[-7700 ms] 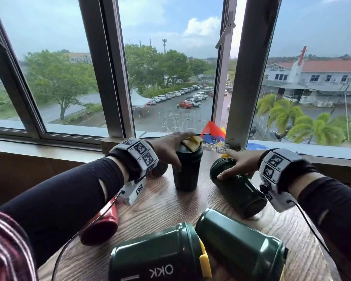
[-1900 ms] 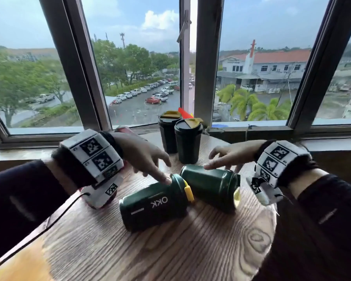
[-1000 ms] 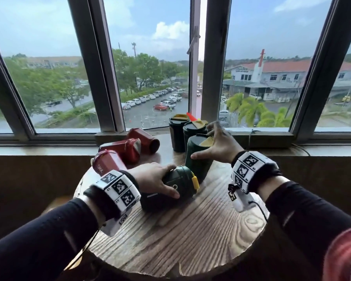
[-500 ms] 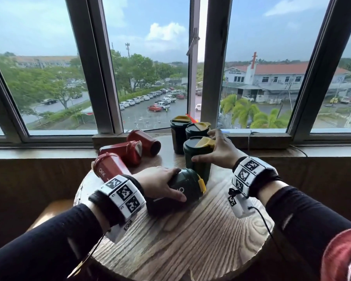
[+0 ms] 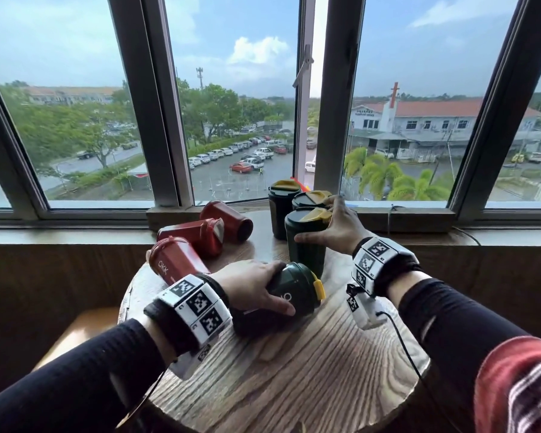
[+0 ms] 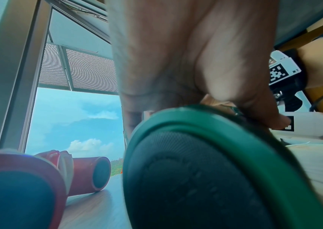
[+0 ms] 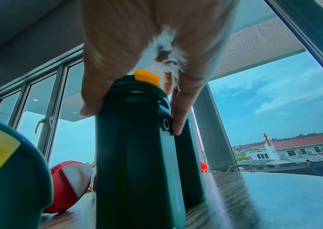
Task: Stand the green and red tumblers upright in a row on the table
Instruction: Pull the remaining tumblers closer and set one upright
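Three green tumblers stand upright at the back of the round wooden table (image 5: pixel 294 385). My right hand (image 5: pixel 319 221) grips the nearest one (image 5: pixel 305 251) just below its yellow-flapped lid; in the right wrist view the thumb and fingers (image 7: pixel 178 120) clasp the top of this tumbler (image 7: pixel 137 155). A fourth green tumbler (image 5: pixel 297 293) lies on its side in front of it, lid pointing right. My left hand (image 5: pixel 275 287) wraps over its body, and its dark base (image 6: pixel 205 178) fills the left wrist view. Three red tumblers (image 5: pixel 175 265) lie on their sides at the left.
The other two upright green tumblers (image 5: pixel 281 214) stand against the window sill (image 5: pixel 403 215). The table's near half shows bare wood. Window frames rise right behind the table. A cable hangs from my right wrist camera (image 5: pixel 367 310).
My right hand has raised one lying green tumbler upright and set it beside the two at the back. My left hand has closed round the other lying one.
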